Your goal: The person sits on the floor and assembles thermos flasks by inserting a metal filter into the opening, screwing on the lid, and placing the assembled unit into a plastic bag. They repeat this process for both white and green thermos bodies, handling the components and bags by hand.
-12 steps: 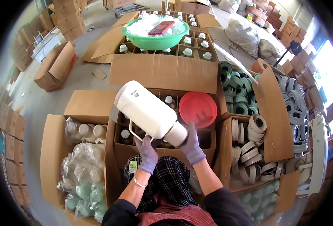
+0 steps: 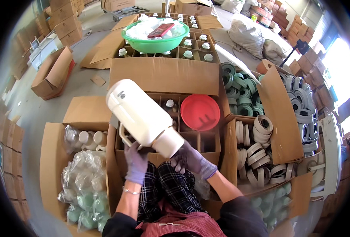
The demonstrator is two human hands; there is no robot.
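A large white tumbler (image 2: 141, 114) with a side handle lies tilted in the air over the divided carton. Its wide end points up and left, its narrow end down and right. My left hand (image 2: 136, 162), in a grey-purple glove, is closed on the tumbler near its handle (image 2: 124, 135). Against the narrow end is my gloved right hand (image 2: 192, 160), its fingers curled together just below the rim. Whether those fingers pinch anything is hidden. Below, the divided carton (image 2: 210, 144) holds a few capped bottles and a red round lid-like dish (image 2: 200, 112).
To my left, an open carton (image 2: 53, 170) holds plastic-wrapped white and green parts. On the right stand cartons of white rings (image 2: 258, 152), green rings (image 2: 244, 93) and grey rings (image 2: 303, 98). A green basin (image 2: 155, 45) with white pieces and a red phone (image 2: 160, 30) rests on a bottle carton ahead.
The tumbler has moved left and a little toward me. My right hand has slid from around its narrow end to below that end, fingers now curled. My left hand has shifted left with it.
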